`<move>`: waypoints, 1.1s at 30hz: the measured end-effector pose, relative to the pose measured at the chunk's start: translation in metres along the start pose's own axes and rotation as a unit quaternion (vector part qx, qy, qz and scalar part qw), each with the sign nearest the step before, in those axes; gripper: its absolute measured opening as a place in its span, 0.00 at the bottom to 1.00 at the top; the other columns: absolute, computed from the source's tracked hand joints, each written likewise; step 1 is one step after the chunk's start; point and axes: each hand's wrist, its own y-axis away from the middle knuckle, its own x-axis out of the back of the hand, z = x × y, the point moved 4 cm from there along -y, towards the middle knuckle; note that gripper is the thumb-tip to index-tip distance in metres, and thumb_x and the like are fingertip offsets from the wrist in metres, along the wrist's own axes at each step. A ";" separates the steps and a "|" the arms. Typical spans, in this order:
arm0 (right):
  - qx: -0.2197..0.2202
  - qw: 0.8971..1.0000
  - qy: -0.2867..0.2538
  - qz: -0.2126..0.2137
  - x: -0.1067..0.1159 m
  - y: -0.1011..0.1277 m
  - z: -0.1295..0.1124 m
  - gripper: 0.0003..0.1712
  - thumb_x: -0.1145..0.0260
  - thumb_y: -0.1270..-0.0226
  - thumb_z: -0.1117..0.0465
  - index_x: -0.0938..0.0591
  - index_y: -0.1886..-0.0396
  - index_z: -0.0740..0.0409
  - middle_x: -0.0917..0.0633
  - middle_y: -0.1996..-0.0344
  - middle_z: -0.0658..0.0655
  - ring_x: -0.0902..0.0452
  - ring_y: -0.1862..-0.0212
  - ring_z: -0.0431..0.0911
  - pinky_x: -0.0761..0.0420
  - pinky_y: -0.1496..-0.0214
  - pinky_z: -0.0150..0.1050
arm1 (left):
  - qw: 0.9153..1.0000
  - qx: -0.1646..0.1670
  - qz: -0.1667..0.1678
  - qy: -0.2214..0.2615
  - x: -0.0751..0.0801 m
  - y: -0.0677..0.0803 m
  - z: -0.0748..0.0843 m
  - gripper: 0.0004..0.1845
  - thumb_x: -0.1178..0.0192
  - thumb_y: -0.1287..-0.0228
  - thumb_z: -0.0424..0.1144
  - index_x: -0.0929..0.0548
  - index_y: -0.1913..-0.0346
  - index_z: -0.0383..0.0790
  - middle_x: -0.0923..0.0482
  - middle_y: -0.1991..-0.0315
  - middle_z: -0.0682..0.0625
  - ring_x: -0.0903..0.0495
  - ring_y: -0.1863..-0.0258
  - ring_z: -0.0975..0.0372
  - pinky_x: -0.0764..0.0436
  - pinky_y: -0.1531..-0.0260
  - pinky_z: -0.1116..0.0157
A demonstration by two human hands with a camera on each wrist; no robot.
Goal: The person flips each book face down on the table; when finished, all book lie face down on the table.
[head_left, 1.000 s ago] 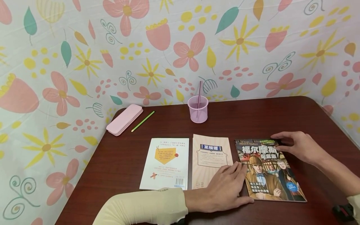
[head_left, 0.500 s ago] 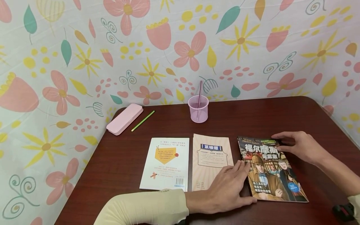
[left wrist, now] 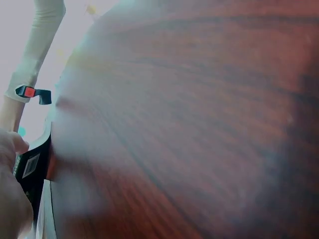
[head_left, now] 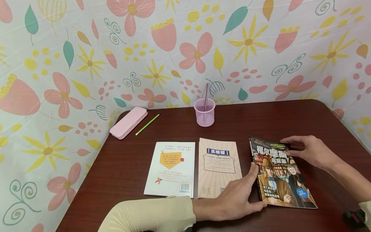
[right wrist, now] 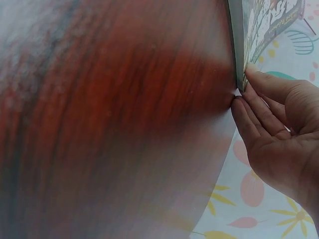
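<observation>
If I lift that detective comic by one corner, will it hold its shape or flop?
The comic book looks thin and soft-covered, so it would probably sag if lifted by a corner. Its glossy cover may slide easily on the smooth table. With the left hand and right hand at opposite edges, two-sided support seems safer.

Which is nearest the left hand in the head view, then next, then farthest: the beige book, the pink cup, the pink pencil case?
1. Beige book: directly under the left hand, at its lower right corner.
2. Pink cup: behind the book, mid-table near the wall.
3. Pink pencil case: far left back corner.
</observation>
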 end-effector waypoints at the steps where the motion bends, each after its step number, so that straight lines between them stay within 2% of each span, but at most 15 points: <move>1: 0.000 1.000 0.002 0.000 0.000 0.000 0.000 0.24 0.23 0.32 0.66 0.15 0.38 0.67 0.17 0.42 0.77 0.18 0.45 0.71 0.18 0.63 0.28 | 1.000 0.001 0.003 0.005 0.000 0.000 0.000 0.57 0.33 0.27 0.57 0.60 0.13 0.39 0.54 0.14 0.46 0.35 0.24 0.64 0.32 0.32 0.76; 5: 0.001 1.000 0.004 0.003 0.000 0.001 0.000 0.24 0.23 0.33 0.67 0.15 0.38 0.67 0.17 0.42 0.77 0.18 0.45 0.72 0.18 0.63 0.28 | 0.999 0.005 0.013 0.043 0.001 -0.001 0.001 0.58 0.30 0.29 0.55 0.57 0.14 0.32 0.41 0.18 0.43 0.36 0.24 0.63 0.37 0.29 0.76; 8: 0.003 1.000 0.006 0.007 0.000 0.001 0.000 0.23 0.23 0.33 0.67 0.14 0.39 0.66 0.16 0.43 0.76 0.17 0.46 0.69 0.18 0.63 0.28 | 0.995 0.013 0.013 0.103 0.001 -0.002 -0.001 0.58 0.27 0.30 0.52 0.55 0.15 0.29 0.38 0.21 0.40 0.34 0.25 0.66 0.39 0.29 0.75; 10: 0.003 1.000 0.007 0.008 0.001 0.000 0.000 0.23 0.23 0.33 0.67 0.14 0.39 0.65 0.16 0.43 0.75 0.15 0.47 0.65 0.18 0.64 0.28 | 0.987 0.022 0.012 0.158 0.000 -0.003 -0.002 0.58 0.26 0.31 0.49 0.54 0.16 0.28 0.42 0.20 0.38 0.34 0.26 0.67 0.40 0.29 0.75; 13: 0.001 1.000 0.008 0.007 0.001 0.000 0.001 0.23 0.22 0.33 0.66 0.14 0.39 0.64 0.16 0.43 0.74 0.14 0.48 0.62 0.18 0.63 0.28 | 0.972 0.039 0.014 0.232 0.000 -0.004 -0.003 0.58 0.24 0.33 0.45 0.52 0.16 0.27 0.49 0.18 0.38 0.34 0.27 0.69 0.38 0.29 0.74; 17: -0.005 1.000 0.003 0.001 0.001 0.000 0.001 0.24 0.23 0.32 0.66 0.15 0.38 0.65 0.16 0.42 0.75 0.16 0.46 0.67 0.18 0.63 0.27 | 0.952 0.068 0.014 0.300 -0.001 -0.004 -0.003 0.56 0.23 0.35 0.43 0.49 0.16 0.29 0.40 0.21 0.43 0.29 0.32 0.72 0.35 0.30 0.73; 21: -0.010 1.000 -0.004 -0.007 0.000 0.000 0.000 0.24 0.24 0.31 0.66 0.15 0.37 0.66 0.17 0.41 0.76 0.18 0.43 0.71 0.18 0.63 0.27 | 0.941 0.083 0.008 0.328 -0.002 -0.003 -0.002 0.54 0.22 0.36 0.41 0.46 0.16 0.31 0.30 0.26 0.48 0.24 0.38 0.74 0.32 0.33 0.75; 25: -0.011 1.000 -0.007 -0.011 0.000 0.000 0.000 0.24 0.25 0.30 0.66 0.16 0.37 0.67 0.17 0.41 0.76 0.19 0.43 0.71 0.18 0.63 0.28 | 0.937 0.085 0.008 0.338 -0.003 -0.004 -0.001 0.52 0.22 0.37 0.39 0.43 0.16 0.34 0.24 0.30 0.50 0.21 0.42 0.74 0.30 0.37 0.77; 28: -0.010 1.000 -0.005 -0.009 0.000 0.000 0.001 0.24 0.24 0.31 0.66 0.15 0.37 0.65 0.17 0.41 0.75 0.16 0.44 0.65 0.17 0.62 0.29 | 0.932 0.101 0.004 0.347 -0.004 -0.003 -0.003 0.49 0.22 0.37 0.39 0.38 0.18 0.37 0.19 0.35 0.52 0.19 0.46 0.76 0.27 0.41 0.78; 33: -0.008 1.000 -0.018 -0.015 -0.001 0.001 0.002 0.24 0.26 0.30 0.68 0.16 0.36 0.66 0.18 0.40 0.77 0.16 0.44 0.66 0.16 0.62 0.29 | 0.929 0.123 -0.009 0.349 -0.006 -0.002 -0.006 0.44 0.22 0.37 0.40 0.32 0.21 0.40 0.15 0.41 0.56 0.17 0.53 0.80 0.25 0.42 0.77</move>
